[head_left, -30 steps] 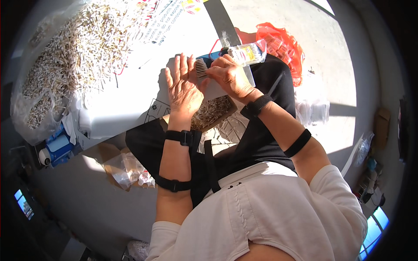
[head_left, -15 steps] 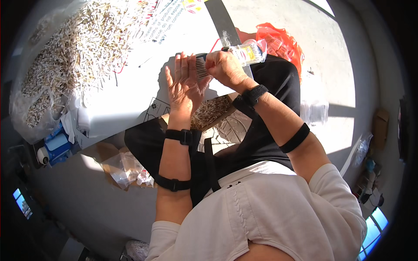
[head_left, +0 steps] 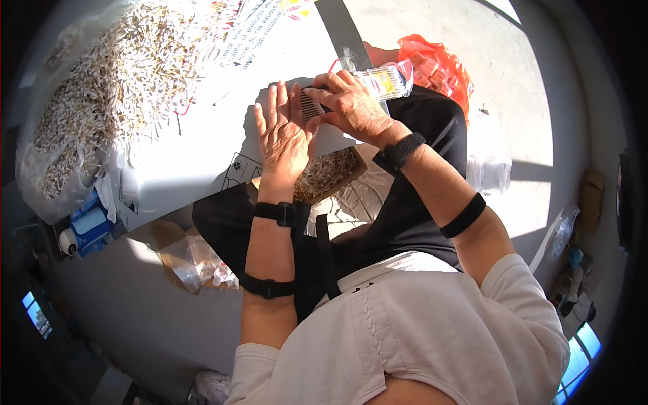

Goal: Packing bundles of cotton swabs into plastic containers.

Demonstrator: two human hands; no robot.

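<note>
On the white tabletop [head_left: 182, 162] my left hand [head_left: 283, 138] lies flat with its fingers stretched out. Between my hands is a row of thin sticks [head_left: 311, 104], set side by side like comb teeth; their exact kind is hard to make out. My right hand [head_left: 351, 106] reaches over the row from the right, fingers stretched and thumb apart, touching it. Just beyond that hand lies a clear packet [head_left: 388, 82] with a yellow label and a row of sticks inside. A large heap of short, white-ended sticks [head_left: 148, 61] fills the table's left side.
A clear plastic bag [head_left: 32, 177] surrounds the heap. Below the table edge stands a cardboard box [head_left: 351, 169] of sticks, between my legs. A red plastic bag [head_left: 445, 71] sits at the right. A blue and white object [head_left: 90, 226] is at the left, above an open carton [head_left: 177, 266].
My right hand has opened from a closed, bunched shape and its fingers now spread over the row of sticks. My left hand has hardly moved.
</note>
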